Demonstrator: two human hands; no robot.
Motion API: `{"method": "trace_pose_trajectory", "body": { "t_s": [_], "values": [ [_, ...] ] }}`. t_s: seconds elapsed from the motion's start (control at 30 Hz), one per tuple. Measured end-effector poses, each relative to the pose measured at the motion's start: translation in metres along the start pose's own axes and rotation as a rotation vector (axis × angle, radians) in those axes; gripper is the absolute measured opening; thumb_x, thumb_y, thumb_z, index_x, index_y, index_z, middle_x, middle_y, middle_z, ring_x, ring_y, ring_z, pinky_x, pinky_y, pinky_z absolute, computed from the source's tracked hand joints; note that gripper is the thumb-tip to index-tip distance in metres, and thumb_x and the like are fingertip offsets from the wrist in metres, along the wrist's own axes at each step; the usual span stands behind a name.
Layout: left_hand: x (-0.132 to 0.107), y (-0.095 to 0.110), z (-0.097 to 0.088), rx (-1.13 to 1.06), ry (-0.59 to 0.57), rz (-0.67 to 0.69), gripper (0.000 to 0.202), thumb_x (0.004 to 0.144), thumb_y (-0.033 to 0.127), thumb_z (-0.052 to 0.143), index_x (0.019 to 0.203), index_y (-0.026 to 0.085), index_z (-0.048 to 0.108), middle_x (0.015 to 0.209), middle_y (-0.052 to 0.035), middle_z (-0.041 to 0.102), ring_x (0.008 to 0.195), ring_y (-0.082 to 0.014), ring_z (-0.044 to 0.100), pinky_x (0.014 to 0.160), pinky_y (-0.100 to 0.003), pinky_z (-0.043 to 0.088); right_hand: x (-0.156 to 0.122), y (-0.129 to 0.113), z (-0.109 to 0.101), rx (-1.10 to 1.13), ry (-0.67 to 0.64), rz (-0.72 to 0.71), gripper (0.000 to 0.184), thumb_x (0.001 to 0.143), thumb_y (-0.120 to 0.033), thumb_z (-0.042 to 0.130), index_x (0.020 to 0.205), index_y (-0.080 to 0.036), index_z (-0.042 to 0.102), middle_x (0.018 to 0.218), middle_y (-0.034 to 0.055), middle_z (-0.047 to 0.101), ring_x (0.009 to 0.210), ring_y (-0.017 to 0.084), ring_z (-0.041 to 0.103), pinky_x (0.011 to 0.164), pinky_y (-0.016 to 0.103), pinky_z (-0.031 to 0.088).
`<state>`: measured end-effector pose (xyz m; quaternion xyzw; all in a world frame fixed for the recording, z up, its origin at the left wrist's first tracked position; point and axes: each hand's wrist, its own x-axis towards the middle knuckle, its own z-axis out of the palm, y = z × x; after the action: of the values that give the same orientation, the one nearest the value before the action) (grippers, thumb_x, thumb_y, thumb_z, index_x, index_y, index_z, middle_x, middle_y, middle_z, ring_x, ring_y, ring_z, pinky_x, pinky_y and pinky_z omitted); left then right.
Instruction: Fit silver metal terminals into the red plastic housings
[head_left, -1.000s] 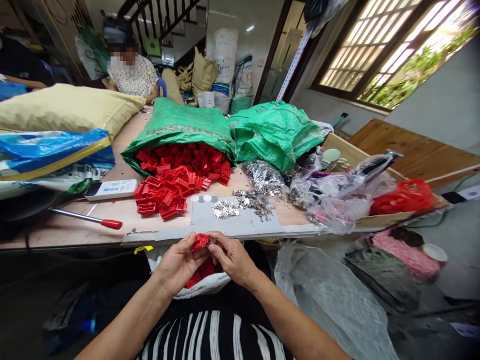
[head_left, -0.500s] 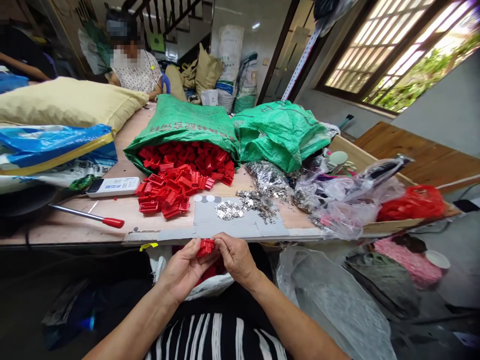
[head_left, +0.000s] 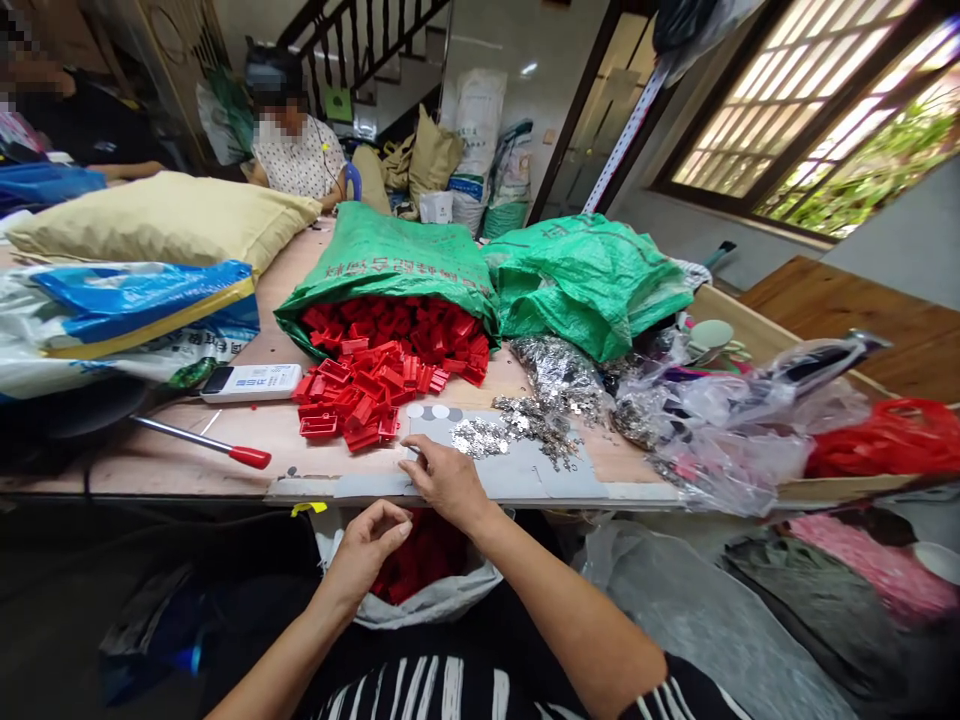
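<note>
My left hand (head_left: 369,548) hovers at the left rim of a white sack (head_left: 442,610) in my lap. Its fingers are loosely curled, thumb and fingertips a little apart, with nothing visible in them. Red plastic pieces (head_left: 420,560) fill the sack's mouth. Over the table's front edge reaches my right hand (head_left: 454,488), thumb and forefinger apart, just short of a pile of red box-shaped plastic pieces (head_left: 360,395). Beside it, small shiny metal discs (head_left: 480,437) and darker metal bits (head_left: 544,430) lie on a grey sheet (head_left: 517,482).
A green woven sack (head_left: 405,245) spills the red pieces. Another green sack (head_left: 585,280) and clear plastic bags (head_left: 712,430) are to the right. A red-tipped metal lever (head_left: 202,442) and a white box (head_left: 251,383) stand left. Two people sit across the table.
The red piece that both hands held is no longer in them. My right hand has moved up over the table edge, while my left hand has drawn away from it, over the sack's rim.
</note>
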<state>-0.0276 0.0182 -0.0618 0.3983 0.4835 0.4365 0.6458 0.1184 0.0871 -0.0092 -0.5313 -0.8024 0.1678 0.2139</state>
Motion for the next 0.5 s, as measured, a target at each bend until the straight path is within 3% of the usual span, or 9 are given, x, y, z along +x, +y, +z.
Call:
{"method": "trace_pose_trajectory", "body": {
  "t_s": [0.13,0.27,0.5],
  "values": [
    [0.0,0.0,0.003,0.004,-0.009,0.0,0.021,0.07,0.036,0.071,0.074,0.017,0.063,0.08,-0.0018,0.068,0.077,-0.0153,0.056,0.074,-0.025,0.042,0.025,-0.006,0.01,-0.121,-0.003,-0.016,0.032,0.09,-0.032,0.053,0.122,-0.029,0.052,0.099,0.0009,0.07,0.087,0.016,0.063,0.071,0.023,0.04],
    [-0.002,0.007,0.008,-0.052,-0.017,-0.025,0.021,0.071,0.035,0.072,0.074,0.017,0.063,0.08,-0.0026,0.068,0.077,-0.0145,0.059,0.074,-0.024,0.043,0.038,-0.005,0.012,-0.168,-0.016,-0.018,0.02,0.091,-0.03,0.051,0.109,-0.027,0.058,0.098,0.0011,0.069,0.086,0.016,0.063,0.07,0.023,0.04],
    [-0.002,0.032,0.012,-0.407,-0.039,-0.169,0.025,0.073,0.033,0.073,0.087,0.017,0.059,0.089,-0.0054,0.068,0.078,-0.016,0.067,0.065,-0.024,0.05,0.015,0.006,-0.01,0.089,0.062,-0.027,0.012,0.088,-0.023,0.053,0.094,-0.023,0.063,0.086,0.0004,0.069,0.075,0.013,0.06,0.068,0.021,0.039]
  ]
}}
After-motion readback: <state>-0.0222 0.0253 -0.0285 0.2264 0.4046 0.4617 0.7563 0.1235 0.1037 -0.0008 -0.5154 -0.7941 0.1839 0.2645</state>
